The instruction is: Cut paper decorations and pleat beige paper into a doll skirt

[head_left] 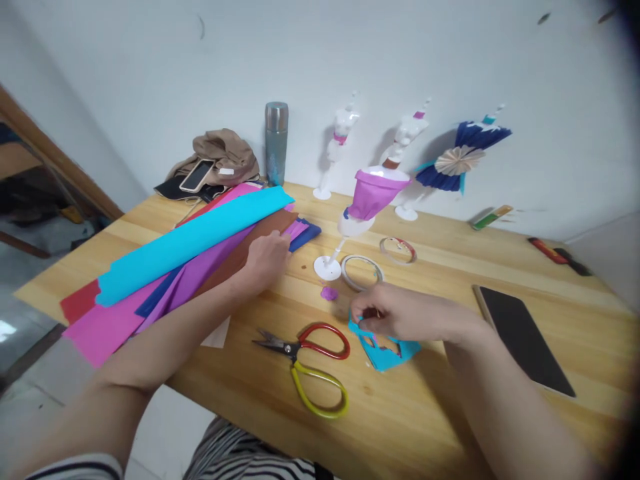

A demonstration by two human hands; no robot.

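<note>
My left hand point(269, 261) is on the right end of a pile of crepe paper, against a brown sheet point(227, 263). It is blurred and its fingertips are hidden. Turquoise point(195, 240) and pink point(107, 330) sheets lie in the same pile. My right hand point(387, 310) is closed, thumb and fingers pinching the edge of a cut turquoise paper piece point(393, 357) on the table. Scissors point(295, 350) with one red and one yellow handle lie between my hands, blades partly apart. Beyond them stands a small white mannequin point(357, 227) wrapped in purple paper.
Tape rolls point(363, 257) and a purple scrap point(329, 293) lie near the mannequin. A tablet point(525, 337) is at the right. Along the wall stand a thermos point(277, 143), two white mannequins point(345, 127) and one dressed in dark blue point(460, 160). A phone point(197, 175) rests on brown cloth.
</note>
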